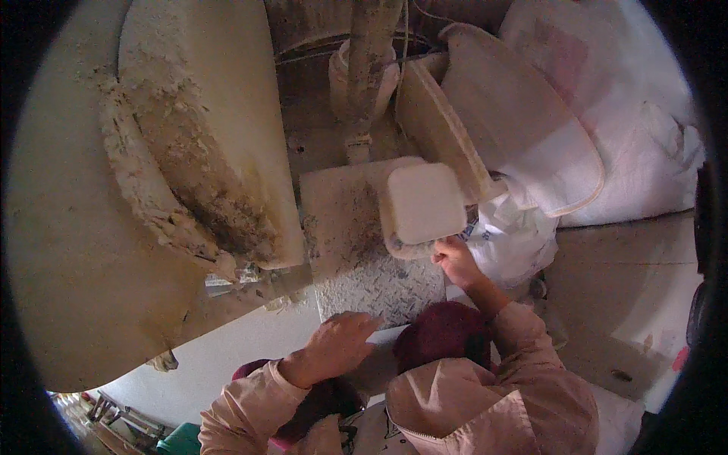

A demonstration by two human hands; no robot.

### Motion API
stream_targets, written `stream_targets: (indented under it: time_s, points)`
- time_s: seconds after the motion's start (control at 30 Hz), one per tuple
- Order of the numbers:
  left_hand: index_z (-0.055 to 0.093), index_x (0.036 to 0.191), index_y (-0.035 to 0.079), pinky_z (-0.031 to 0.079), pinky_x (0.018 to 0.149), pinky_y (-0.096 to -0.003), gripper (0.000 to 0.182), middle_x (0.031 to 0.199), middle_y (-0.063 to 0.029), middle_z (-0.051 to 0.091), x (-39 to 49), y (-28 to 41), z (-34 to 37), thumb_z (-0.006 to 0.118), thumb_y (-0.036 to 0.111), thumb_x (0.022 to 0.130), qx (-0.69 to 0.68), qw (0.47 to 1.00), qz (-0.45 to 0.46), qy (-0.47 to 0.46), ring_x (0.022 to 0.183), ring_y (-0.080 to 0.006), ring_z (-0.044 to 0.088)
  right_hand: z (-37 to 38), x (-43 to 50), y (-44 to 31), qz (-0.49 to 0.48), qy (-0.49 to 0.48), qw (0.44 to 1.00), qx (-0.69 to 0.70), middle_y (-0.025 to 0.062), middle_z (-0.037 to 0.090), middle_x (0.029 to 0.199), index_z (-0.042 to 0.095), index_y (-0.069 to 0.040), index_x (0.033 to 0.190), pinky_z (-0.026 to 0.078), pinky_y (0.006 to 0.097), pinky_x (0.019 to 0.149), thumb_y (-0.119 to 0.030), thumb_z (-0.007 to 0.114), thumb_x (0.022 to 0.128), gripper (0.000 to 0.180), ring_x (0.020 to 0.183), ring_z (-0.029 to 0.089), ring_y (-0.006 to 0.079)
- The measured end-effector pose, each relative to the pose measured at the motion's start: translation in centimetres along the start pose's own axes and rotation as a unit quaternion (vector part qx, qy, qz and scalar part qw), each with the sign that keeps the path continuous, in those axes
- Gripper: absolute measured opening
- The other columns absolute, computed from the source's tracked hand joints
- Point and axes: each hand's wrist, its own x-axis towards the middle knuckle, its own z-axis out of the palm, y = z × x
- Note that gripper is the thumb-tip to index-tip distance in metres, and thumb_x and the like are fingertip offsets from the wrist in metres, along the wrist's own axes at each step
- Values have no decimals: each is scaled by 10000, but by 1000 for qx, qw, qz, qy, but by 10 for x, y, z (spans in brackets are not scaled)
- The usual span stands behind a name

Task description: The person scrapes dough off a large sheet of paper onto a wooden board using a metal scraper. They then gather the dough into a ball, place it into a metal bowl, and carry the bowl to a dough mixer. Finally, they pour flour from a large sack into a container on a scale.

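My right hand (455,260) is closed on the near rim of a pale square tub (427,203), whose flat pale face points up. The tub is over a worn board (347,222) that is dusted with pale flecks at its near end. To the left, my left hand (343,343) hangs over the near edge of that board, fingers loosely spread, with nothing seen in it. Further left is a large pale curved body (239,114) with a long hollow (187,165) whose edges are crusted with rough, flaky material.
A dusty post (367,74) rises beyond the board, with a pale bucket (339,79) behind it. White woven sacks (637,170) and a flat board on edge (438,119) stand at the right. A green container (181,439) shows at the lower left.
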Motion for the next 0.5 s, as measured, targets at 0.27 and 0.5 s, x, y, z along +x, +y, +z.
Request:
stream_targets:
  time_s: [0.27,0.5]
  points:
    - [544,1338,69,488,971,-461,558,1198,-182,622,-4,3,-3,711,172,816,-28,998,-48,-38,1114,-367,599,28,17,47,83,-85,993,-21,50,637,785,627,-34,901,514,336,695,-310,605,955,281,757,617,152]
    - [543,1339,83,492,965,-467,571,1202,-176,615,-4,8,-4,724,167,803,-16,999,-33,0,1111,-368,596,2,34,55,116,98,988,4,31,680,870,674,-56,973,507,300,642,-392,633,942,341,808,641,142]
